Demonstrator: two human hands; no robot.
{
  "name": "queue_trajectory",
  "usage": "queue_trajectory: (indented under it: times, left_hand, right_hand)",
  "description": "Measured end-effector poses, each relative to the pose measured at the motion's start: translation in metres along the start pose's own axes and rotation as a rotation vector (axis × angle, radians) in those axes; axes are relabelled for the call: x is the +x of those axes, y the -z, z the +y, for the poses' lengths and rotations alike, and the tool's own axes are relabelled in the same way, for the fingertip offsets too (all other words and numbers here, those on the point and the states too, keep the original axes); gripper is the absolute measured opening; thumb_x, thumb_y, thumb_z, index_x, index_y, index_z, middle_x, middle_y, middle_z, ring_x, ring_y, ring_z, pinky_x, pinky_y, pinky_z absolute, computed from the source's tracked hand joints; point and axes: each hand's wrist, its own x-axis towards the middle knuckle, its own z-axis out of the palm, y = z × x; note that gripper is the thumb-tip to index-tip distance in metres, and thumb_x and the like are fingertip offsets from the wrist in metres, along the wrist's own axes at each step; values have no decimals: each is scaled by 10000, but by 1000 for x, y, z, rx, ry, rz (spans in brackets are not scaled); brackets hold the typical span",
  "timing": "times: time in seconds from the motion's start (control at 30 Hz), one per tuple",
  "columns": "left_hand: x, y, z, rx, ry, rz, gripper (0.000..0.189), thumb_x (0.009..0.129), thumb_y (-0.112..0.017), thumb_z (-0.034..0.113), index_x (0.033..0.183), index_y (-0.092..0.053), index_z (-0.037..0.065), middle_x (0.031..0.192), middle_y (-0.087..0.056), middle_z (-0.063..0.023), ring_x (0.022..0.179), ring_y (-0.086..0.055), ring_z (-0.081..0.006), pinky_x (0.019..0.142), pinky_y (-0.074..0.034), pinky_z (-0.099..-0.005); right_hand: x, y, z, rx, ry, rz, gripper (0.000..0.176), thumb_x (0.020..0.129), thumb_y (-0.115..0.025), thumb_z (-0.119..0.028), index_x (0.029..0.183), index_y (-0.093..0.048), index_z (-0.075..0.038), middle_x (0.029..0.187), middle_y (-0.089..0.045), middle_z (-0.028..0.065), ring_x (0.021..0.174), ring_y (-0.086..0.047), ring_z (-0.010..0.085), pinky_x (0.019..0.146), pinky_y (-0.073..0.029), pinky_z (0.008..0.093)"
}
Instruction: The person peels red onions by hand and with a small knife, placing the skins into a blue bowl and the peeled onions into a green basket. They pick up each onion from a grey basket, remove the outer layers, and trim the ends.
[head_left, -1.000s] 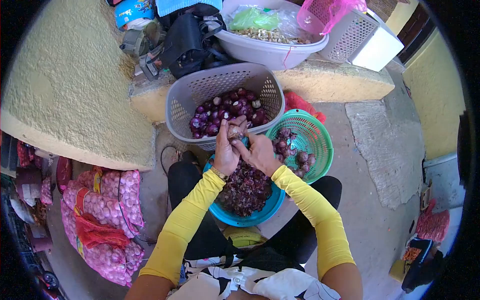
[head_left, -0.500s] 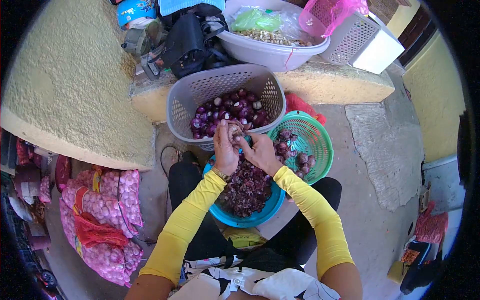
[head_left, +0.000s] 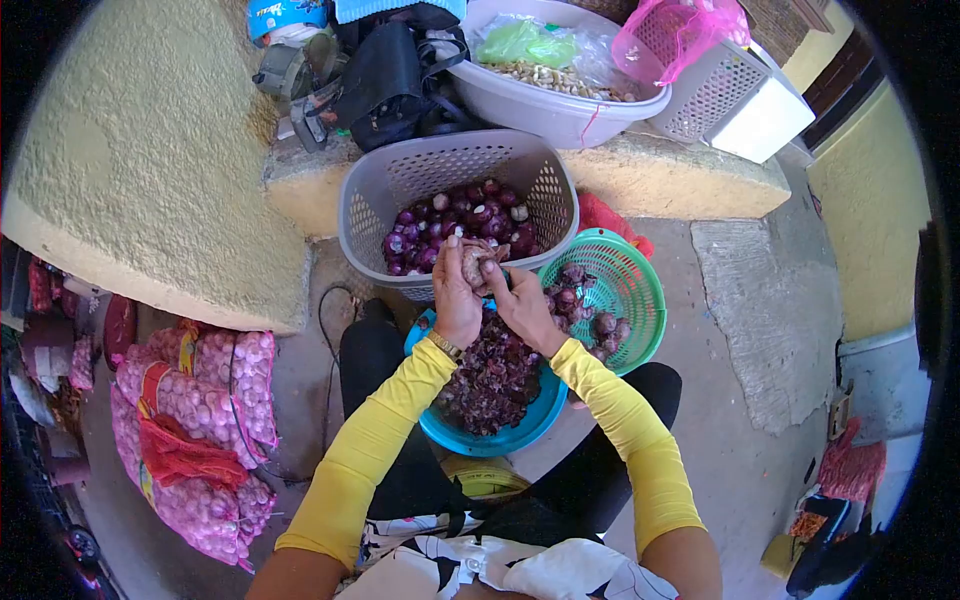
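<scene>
Both hands meet over the near rim of a grey perforated basket (head_left: 450,155). Cupped on the left side, my left hand (head_left: 458,300) holds an onion (head_left: 478,262) with loose brownish skin. From the right, my right hand (head_left: 522,308) has its thumb and fingers closed on the same onion's skin. Glossy purple onions (head_left: 470,217) lie inside the grey basket. Below my hands, a blue basin (head_left: 540,415) contains a heap of dark papery onion skins (head_left: 490,385). To the right, a green colander (head_left: 640,290) holds several dull, unpeeled onions (head_left: 606,326).
Pink net sacks of garlic bulbs (head_left: 205,440) lie on the floor at left. Behind the grey basket, a low ledge (head_left: 670,178) carries a white tub (head_left: 560,108), a black bag (head_left: 385,85) and another basket (head_left: 712,90). A red net (head_left: 605,215) lies behind the colander.
The onion has turned in my hands, showing more of its pale brown side. My right thumb has shifted onto it. The whole view has shifted slightly.
</scene>
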Motion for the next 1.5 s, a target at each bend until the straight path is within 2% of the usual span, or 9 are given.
queue_trajectory:
  times: [0.07,0.2,0.33,0.43,0.5,0.8,1.23,1.43,1.5]
  left_hand:
    - [1,2,0,-24,-7,45,379,1029,-423,391,933,-588,64,854,-644,-52,865,-675,-185,733,-554,-303]
    - [15,27,9,-207,36,59,409,1026,-412,402,964,-588,38,947,-655,-114,1031,-643,-337,1000,-490,-495]
    - [16,23,28,-298,212,-63,478,1010,-442,437,961,-592,-15,977,-645,-151,1058,-632,-331,998,-499,-484]
    - [18,20,34,-298,272,-35,492,1007,-452,434,1006,-590,-38,1015,-641,-168,1102,-606,-336,1015,-487,-486]
    - [19,21,34,-335,284,-66,487,1006,-460,424,1027,-584,-46,1031,-639,-177,1114,-597,-339,1023,-482,-484]
    - [18,28,32,-500,345,-204,281,990,-503,207,1104,-571,-41,1068,-646,-163,1124,-589,-340,1086,-422,-499]
    - [18,26,33,-271,252,-260,276,967,-543,145,1211,-542,16,1113,-644,-125,1125,-601,-286,1040,-465,-452]
    - [6,8,39,45,362,-299,377,920,-591,125,1274,-498,37,1211,-621,-102,1035,-633,-180,906,-541,-349]
    - [8,14,31,45,370,-358,443,915,-604,128,1324,-454,46,1228,-611,-90,975,-635,-141,861,-562,-336]
  right_hand:
    - [-4,0,-14,140,-209,2,470,979,-558,-389,804,-630,42,565,-503,18,545,-395,115,487,-363,338]
    - [14,46,-29,117,-197,-13,390,951,-617,-353,875,-664,26,641,-555,6,612,-462,84,546,-402,316]
    - [8,67,-57,52,295,-296,294,846,-723,-336,875,-690,-45,604,-603,109,549,-604,180,523,-429,351]
    - [2,90,-78,-452,209,-711,417,763,-767,-468,870,-703,-70,615,-592,135,566,-605,296,540,-448,377]
    - [-10,80,-57,-520,245,-654,453,682,-822,-434,744,-624,-31,591,-521,170,583,-553,354,527,-412,376]
    - [-24,63,-29,-518,260,-901,357,719,-764,-359,941,-688,-90,667,-573,191,652,-584,385,589,-448,447]
    - [-10,74,-50,-314,142,-876,324,733,-829,-274,864,-660,-31,637,-572,117,557,-537,186,549,-419,324]
    - [-1,53,-39,213,72,-117,288,760,-819,-150,934,-653,10,815,-631,56,762,-549,102,703,-467,295]
    - [4,53,-32,197,90,-120,249,788,-780,-80,985,-659,14,911,-646,67,834,-566,108,767,-471,284]
